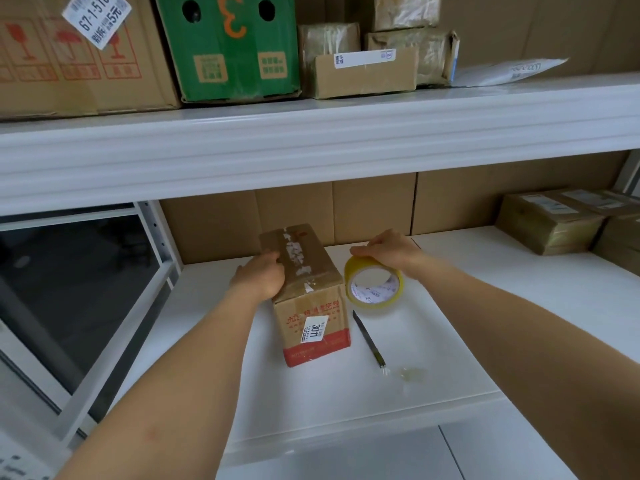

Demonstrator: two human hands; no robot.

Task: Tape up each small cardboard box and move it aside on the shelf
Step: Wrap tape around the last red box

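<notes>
Both my forearms reach in from the bottom edge over the white shelf. Nearest on it lie a scrap of clear tape and a dark cutter. Just left of the cutter stands the small cardboard box, with a white label on its near face. My left hand curls over the box's top left edge. My right hand grips the top of the yellow tape roll, upright just beside the box. Farther right sit taped boxes.
</notes>
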